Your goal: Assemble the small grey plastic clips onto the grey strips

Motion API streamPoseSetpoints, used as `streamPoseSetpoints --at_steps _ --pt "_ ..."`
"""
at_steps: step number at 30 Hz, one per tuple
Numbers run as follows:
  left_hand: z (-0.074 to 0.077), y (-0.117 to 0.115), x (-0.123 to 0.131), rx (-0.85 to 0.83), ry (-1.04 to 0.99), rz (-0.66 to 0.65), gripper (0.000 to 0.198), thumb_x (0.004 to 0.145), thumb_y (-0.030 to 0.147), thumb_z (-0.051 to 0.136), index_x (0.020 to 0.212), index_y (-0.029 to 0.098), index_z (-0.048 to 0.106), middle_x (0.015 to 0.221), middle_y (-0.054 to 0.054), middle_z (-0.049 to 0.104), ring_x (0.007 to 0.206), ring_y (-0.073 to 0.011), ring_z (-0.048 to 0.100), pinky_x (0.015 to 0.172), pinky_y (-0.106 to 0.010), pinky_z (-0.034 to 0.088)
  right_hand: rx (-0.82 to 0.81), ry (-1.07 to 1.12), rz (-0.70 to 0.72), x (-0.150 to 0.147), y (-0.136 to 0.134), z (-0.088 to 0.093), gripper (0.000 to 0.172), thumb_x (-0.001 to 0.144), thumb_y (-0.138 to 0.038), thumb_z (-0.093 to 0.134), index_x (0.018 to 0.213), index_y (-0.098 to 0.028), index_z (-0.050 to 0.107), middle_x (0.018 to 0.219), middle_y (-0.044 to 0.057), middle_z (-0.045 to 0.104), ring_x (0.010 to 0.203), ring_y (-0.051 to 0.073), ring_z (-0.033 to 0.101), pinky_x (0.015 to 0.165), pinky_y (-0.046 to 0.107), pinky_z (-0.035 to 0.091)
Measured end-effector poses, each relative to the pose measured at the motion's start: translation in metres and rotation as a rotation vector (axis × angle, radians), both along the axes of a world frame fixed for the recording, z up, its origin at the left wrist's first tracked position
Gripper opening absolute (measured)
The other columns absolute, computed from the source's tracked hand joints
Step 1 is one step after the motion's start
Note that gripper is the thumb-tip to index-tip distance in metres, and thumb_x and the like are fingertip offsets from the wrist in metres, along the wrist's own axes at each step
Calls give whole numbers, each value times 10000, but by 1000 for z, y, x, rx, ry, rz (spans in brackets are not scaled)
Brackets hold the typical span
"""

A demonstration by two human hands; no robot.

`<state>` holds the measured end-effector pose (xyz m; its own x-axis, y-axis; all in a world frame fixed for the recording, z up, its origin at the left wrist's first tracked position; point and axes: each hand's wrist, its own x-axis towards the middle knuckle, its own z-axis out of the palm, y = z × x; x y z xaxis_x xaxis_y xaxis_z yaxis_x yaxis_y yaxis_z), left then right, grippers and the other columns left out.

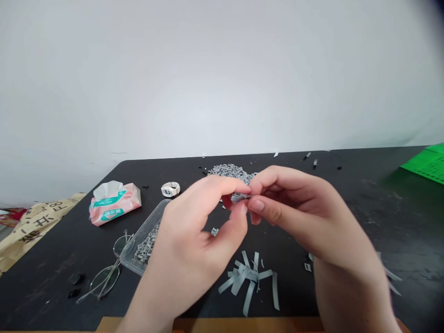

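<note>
Our left hand (192, 229) and our right hand (307, 210), one pair, nearest to view, raised above a dark table (367, 199); left thumb and forefinger pinching one small grey piece (239, 197), which sits between the fingertips of both hands; right thumb and forefinger closed on its right end; its full form we cannot tell, our fingers covering much of it.

Below our fingers, on our side: one loose tangle of grey strips (248, 275); one small metallic part (215, 231), just beside the left thumb; one small slotted part (307, 267), near the right wrist.

Beyond our fingers: one pile of small grey pieces (231, 171), partly hidden by our hands.

Left of our fingers: one clear plastic container (131, 267), partly behind the left hand, holding many small metallic parts (147, 245); one pair of spectacles (104, 281), just beside it; one white wristwatch (170, 189), farther off; one pink tissue pack (116, 203), white tissue (107, 189) protruding.

Well right of our fingers: one green sheet (428, 163).
</note>
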<state>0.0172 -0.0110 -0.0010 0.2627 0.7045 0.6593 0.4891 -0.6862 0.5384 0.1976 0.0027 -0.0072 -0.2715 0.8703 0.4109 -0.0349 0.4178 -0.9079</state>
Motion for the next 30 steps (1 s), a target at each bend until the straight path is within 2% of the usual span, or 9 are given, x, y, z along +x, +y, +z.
streamPoseSetpoints --at_steps 6,9,13,15,19,22,25,27,30 --pt "-5 1 2 -113 -157 -46 131 884 116 644 869 245 663 746 67 665 665 -83 597 610 -188 480 82 -37 -96 -2 -6 -4 170 943 -254 707 779 -214 683 716 -18 668 637 98 614 580 217 502" --pt "-4 2 3 -184 -196 -21 104 859 145 651 814 237 665 721 58 646 654 -91 595 577 -190 469 85 -70 -118 -4 -7 -1 188 934 -260 708 756 -211 675 689 -16 663 620 104 615 555 226 493" --pt "-1 18 -3 -314 -81 49 63 850 245 656 793 227 678 731 32 667 665 -121 608 559 -215 457 16 -81 -122 -6 10 -5 165 883 -245 737 742 -198 665 670 -15 673 591 102 614 534 226 480" --pt "-4 32 -10 -384 55 129 118 869 336 665 863 224 703 801 3 707 727 -156 637 615 -249 484 -71 -111 -122 -6 29 -16 158 847 -257 760 745 -191 658 617 -20 660 536 96 585 495 219 444" --pt "-14 56 -24 -323 126 379 271 896 382 630 1089 206 703 975 -51 740 846 -211 659 753 -331 510 -238 -220 -285 -7 79 -56 155 833 -235 732 743 -187 615 577 -21 632 509 102 573 481 220 414" --pt "-16 60 -28 -364 148 377 253 912 385 593 1037 200 712 944 -53 737 813 -211 652 765 -347 511 -300 -421 -352 -11 106 -90 20 864 -188 657 851 -190 641 600 -20 639 568 135 627 532 240 449" --pt "-12 58 -27 -407 193 332 252 933 387 556 949 196 719 905 -51 730 805 -212 650 768 -343 513 -330 -531 -358 -16 117 -108 160 876 -177 634 1029 -165 679 680 4 684 631 161 659 620 285 495" --pt "-11 58 -27 -419 234 315 258 943 370 534 930 191 719 894 -48 725 810 -214 651 780 -341 517 -331 -582 -344 -18 113 -105 225 878 -190 641 1093 -149 692 729 21 707 652 167 657 671 315 508" --pt "-20 63 -24 -453 354 261 211 917 282 539 878 194 727 854 -43 717 777 -215 653 795 -356 522 -284 -645 -317 -13 90 -77 209 871 -251 674 1049 -165 741 791 39 736 715 180 662 732 347 512"
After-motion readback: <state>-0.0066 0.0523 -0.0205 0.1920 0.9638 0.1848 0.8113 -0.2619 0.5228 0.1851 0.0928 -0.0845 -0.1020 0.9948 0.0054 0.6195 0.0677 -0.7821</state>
